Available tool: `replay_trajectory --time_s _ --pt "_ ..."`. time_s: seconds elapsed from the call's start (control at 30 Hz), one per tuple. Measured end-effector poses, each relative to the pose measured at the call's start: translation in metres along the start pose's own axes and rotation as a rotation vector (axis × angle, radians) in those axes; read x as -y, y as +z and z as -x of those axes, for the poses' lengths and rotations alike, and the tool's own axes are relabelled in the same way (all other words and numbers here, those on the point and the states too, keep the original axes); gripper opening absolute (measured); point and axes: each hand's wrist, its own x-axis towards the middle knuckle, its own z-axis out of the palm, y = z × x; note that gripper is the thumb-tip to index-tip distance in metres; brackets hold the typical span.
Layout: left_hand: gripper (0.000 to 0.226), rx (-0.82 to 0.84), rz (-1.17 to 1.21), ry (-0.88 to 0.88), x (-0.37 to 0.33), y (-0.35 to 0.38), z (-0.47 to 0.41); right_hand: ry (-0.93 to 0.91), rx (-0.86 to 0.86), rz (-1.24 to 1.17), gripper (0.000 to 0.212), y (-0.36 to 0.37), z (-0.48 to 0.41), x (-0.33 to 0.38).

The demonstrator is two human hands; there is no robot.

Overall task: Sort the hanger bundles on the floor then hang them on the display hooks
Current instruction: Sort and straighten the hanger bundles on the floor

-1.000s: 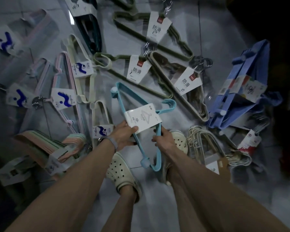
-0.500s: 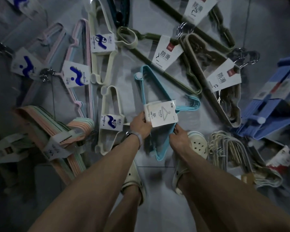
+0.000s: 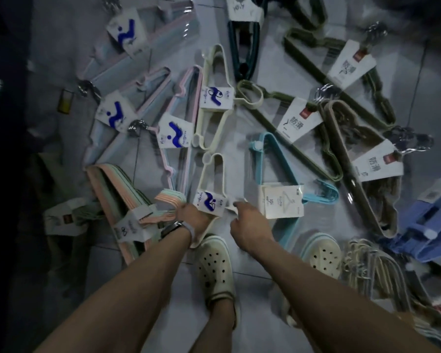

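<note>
Both our bare arms reach down toward a grey tiled floor (image 3: pixel 252 314) crowded with packs of plastic hangers. Our left hand (image 3: pixel 192 217), with a pale band on its wrist, lies on the lower end of a cream hanger bundle (image 3: pixel 208 202) that sits on the floor just ahead of our left shoe. Its fingers are tucked beneath the bundle's blue-and-white label, so we cannot tell how tightly they close. Our right hand (image 3: pixel 250 225) has its forefinger stretched onto the hook end of the same bundle, and the other fingers are curled. We cannot tell whether it pinches anything. Just right of that hand, a light-blue hanger bundle (image 3: pixel 281 200) with a white label lies flat on the floor, with no hand on it. Olive-green bundles (image 3: pixel 301 121) fan out beyond it. A peach-and-green striped bundle (image 3: pixel 112 189) lies to the left. We wear cream clogs (image 3: pixel 215 271).
</note>
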Motion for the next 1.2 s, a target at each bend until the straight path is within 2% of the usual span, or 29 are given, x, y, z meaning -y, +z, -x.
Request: replay_trajectory --time_s 0.07,0.2,0.4,0.47,0.57,0.8,0.9,1.0,1.1,1.2 --pt "0.042 -0.006 -0.052 -0.015 0.008 0.011 -0.015 -0.075 0.021 0.138 0.046 0.018 -0.022 0.007" --pt "0.064 -0.108 0.02 -0.098 0.014 0.031 -0.031 -0.071 0.013 0.359 0.048 0.044 -0.047 0.001" --pt "0.071 -0.083 0.106 -0.185 0.007 0.029 -0.033 -0.088 -0.015 0.324 0.031 0.05 -0.045 -0.011" --pt "0.065 -0.054 0.136 -0.175 0.011 0.027 -0.029 -0.141 -0.023 0.319 0.029 0.049 -0.035 -0.014" --pt "0.042 -0.091 0.179 -0.131 0.014 0.022 -0.028 -0.246 -0.038 0.34 0.023 0.041 -0.026 -0.01" --pt "0.022 -0.225 0.149 -0.065 -0.001 0.005 0.029 -0.37 -0.06 0.38 0.021 -0.019 0.014 0.001" --pt "0.026 -0.256 0.1 -0.027 -0.011 -0.016 0.062 -0.415 -0.068 0.354 0.018 -0.061 0.041 0.006" --pt "0.031 -0.248 0.14 0.027 -0.029 -0.05 0.09 -0.448 -0.085 0.368 0.018 -0.11 0.059 0.021" --pt "0.015 -0.221 0.114 0.008 -0.047 -0.086 0.112 -0.51 -0.096 0.413 0.022 -0.154 0.07 0.037" --pt "0.028 -0.249 0.035 0.003 -0.066 -0.112 0.123 -0.615 -0.133 0.5 0.024 -0.187 0.069 0.05"
